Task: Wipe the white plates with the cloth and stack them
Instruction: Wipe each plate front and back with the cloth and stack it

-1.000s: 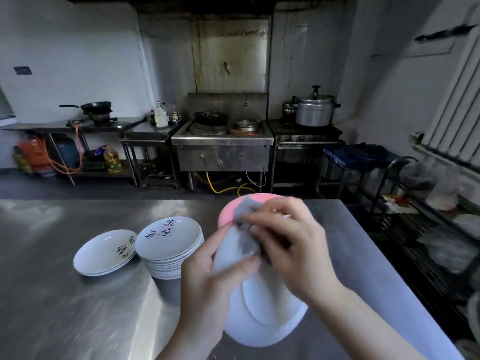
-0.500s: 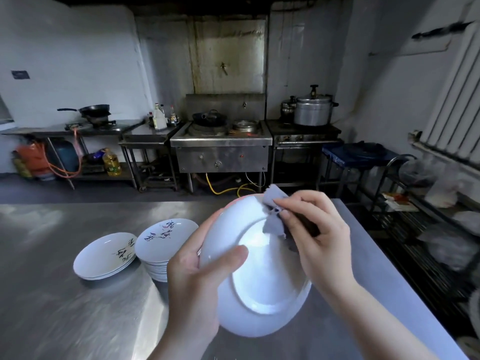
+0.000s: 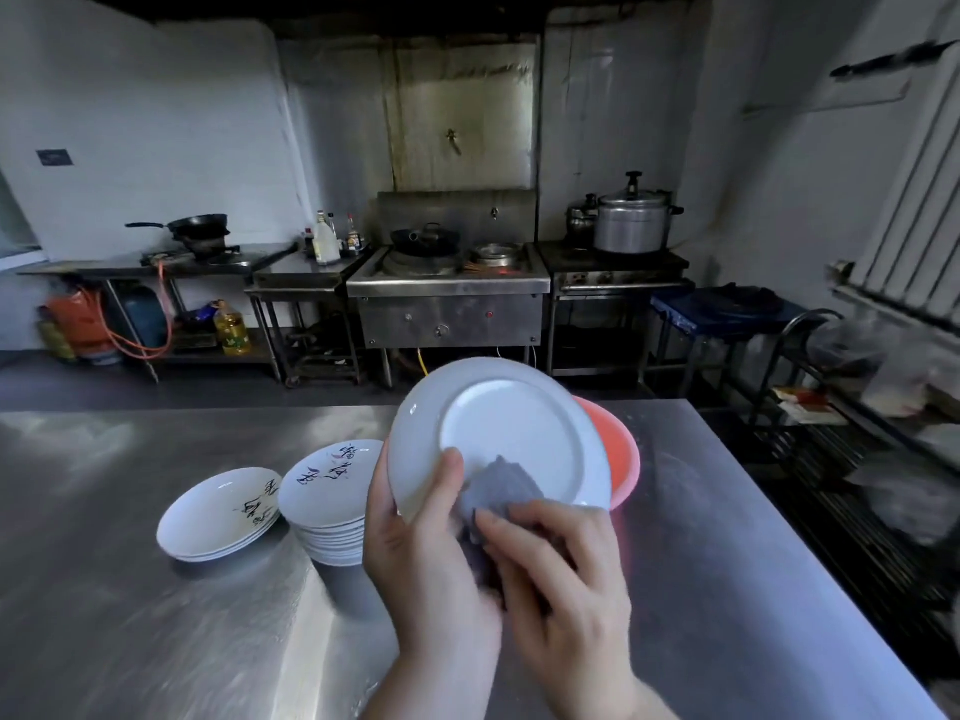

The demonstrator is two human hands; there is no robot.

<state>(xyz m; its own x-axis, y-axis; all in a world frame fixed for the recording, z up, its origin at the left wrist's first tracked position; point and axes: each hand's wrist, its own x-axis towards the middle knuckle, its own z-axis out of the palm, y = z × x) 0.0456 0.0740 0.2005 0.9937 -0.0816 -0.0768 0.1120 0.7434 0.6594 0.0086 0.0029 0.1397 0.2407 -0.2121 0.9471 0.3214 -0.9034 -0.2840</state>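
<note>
Currently wipe step: left hand (image 3: pixel 415 558) grips round white ceramic plate (image 3: pixel 498 433) by lower rim, tilted, above steel table (image 3: pixel 130 615). Right hand (image 3: pixel 561 579) pinches grey cloth (image 3: pixel 496 493) on plate. Next: finish wipe, set plate on tall white plate stack (image 3: pixel 330 491) left of plate.

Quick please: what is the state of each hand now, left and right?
Left hand: closed, grips the white plate at its lower rim.
Right hand: closed, holds the grey cloth against the plate.

left hand (image 3: pixel 426 558) gripping, right hand (image 3: pixel 561 579) pinching
</note>
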